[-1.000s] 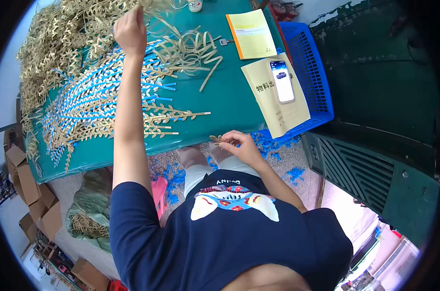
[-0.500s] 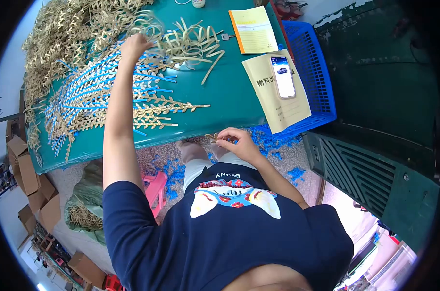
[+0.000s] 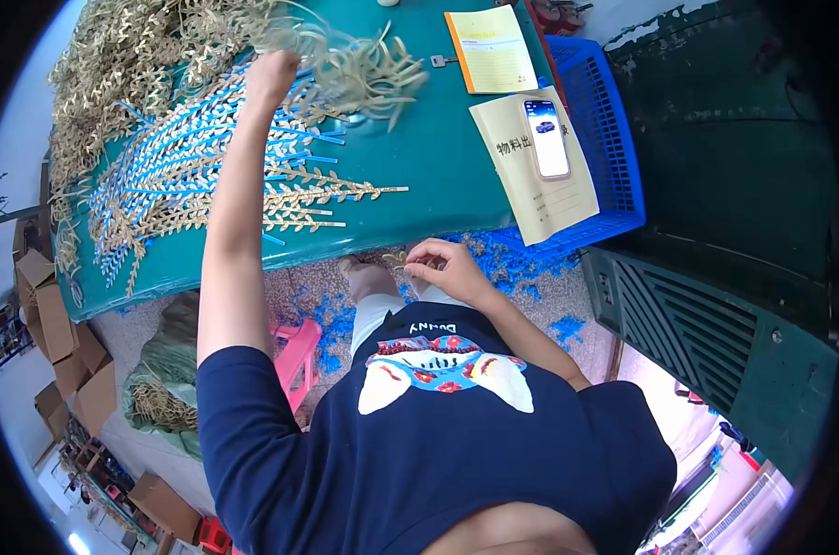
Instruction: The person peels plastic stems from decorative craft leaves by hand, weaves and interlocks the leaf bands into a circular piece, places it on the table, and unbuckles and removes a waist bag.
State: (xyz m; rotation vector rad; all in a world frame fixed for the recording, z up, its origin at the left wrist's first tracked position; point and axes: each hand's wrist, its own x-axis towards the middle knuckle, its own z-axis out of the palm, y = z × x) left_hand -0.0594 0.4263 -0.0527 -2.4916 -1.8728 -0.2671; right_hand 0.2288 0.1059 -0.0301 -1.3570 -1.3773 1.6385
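curled pale strips [image 3: 375, 81], sharp half a second earlier, are now motion-blurred at the upper center. left hand [image 3: 271, 79], beside them, has fingers seemingly folded; their gap and hold cannot be told. right hand [image 3: 452, 270], at center, pinches a small leafy piece [image 3: 397, 258] between thumb and fingertips, nearly closed. leafy strips [image 3: 299, 189], with blue bands among them, cover the green table [image 3: 428, 180], left of center; phone [image 3: 551, 148] lies upper right.
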